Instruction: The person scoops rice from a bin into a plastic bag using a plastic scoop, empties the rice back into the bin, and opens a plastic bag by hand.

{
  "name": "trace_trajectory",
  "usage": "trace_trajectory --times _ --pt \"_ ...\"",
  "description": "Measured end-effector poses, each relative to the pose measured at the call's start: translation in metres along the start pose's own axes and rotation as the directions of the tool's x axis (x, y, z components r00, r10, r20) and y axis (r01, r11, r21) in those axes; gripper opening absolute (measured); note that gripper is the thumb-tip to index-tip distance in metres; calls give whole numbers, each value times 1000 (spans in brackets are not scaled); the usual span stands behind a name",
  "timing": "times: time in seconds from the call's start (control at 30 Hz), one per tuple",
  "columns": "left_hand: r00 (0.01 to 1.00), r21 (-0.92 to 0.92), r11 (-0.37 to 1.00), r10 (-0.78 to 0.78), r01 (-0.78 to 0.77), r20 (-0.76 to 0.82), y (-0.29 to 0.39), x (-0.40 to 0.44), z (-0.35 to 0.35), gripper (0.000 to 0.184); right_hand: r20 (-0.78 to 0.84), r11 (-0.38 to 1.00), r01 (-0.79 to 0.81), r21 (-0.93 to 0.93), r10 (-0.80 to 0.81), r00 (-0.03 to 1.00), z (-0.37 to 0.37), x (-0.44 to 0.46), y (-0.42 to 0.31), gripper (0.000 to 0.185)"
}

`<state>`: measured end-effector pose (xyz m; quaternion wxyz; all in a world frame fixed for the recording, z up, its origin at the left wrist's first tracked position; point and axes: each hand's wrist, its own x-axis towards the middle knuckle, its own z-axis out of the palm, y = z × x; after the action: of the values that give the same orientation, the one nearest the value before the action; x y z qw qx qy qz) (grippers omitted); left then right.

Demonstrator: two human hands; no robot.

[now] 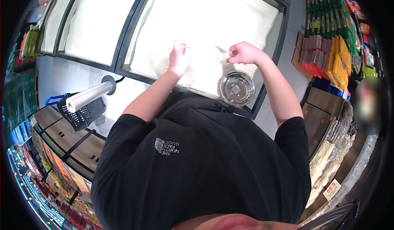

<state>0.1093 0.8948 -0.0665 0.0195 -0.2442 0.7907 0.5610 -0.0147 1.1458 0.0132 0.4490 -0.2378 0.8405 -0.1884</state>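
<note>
My left hand is closed, its fingers curled in over a large bin of white grain that looks like rice. Thin, see-through plastic, apparently a clear plastic bag, shows faintly around it. Also over the bin, my right hand is closed, with fingertips pinched on a bit of the clear plastic pointing toward the left hand. Against the white grain, the bag's outline is hard to make out. Just below the right hand, a clear round bowl rests at the bin's near right corner.
Dark frames divide neighbouring bins. A roll of clear plastic bags juts out at left above a dark shopping basket. Shelves of packets stand at right, and bagged goods with a price card lie lower right.
</note>
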Motion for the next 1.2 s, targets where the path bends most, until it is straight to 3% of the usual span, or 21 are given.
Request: trace_trajectory --times 0.1,0.2,0.3,0.4,0.5,0.6,0.7,0.8,0.83,0.93,1.07,1.17,1.2 --pt "999 58 997 45 -43 -30 -1 0 1 13 -42 899 282 -335 -313 949 15 36 -19 34" --pt "998 38 998 59 -58 -31 3 1 -1 14 -80 821 158 -549 -239 968 31 35 -76 28" --pt "998 -16 998 -54 54 18 17 -1 -6 14 -162 800 85 -594 -222 961 50 35 -89 29" --pt "998 48 998 53 -51 -25 -3 7 -2 14 -212 826 55 -560 -207 955 49 15 -80 29" --pt "997 20 998 57 -56 -56 -33 16 8 14 -214 842 -2 -540 -135 967 35 -20 -60 31" --pt "998 -33 998 -59 59 -1 -16 9 4 13 -326 908 -132 -398 -6 945 42 -40 -12 36" --pt "997 -117 991 -63 67 39 0 2 -1 14 -312 964 -243 -107 200 929 47 -59 29 43" --pt "996 -96 995 10 -1 94 -4 5 -5 15 -362 933 -357 37 346 866 67 -63 78 48" --pt "995 -90 995 -38 46 88 10 0 -5 17 -364 907 -416 65 410 837 72 -63 91 50" --pt "995 -23 997 -71 73 72 15 0 -4 17 -370 805 -588 78 571 733 77 -64 120 50" --pt "995 8 998 -67 66 79 13 1 -5 17 -359 743 -662 99 647 673 77 -66 145 47" --pt "984 84 988 -138 129 115 28 -3 -7 23 -367 774 -632 53 603 708 79 -56 160 47" --pt "977 194 973 -152 121 150 36 -5 -8 27 -358 781 -622 46 595 720 78 -52 161 46"
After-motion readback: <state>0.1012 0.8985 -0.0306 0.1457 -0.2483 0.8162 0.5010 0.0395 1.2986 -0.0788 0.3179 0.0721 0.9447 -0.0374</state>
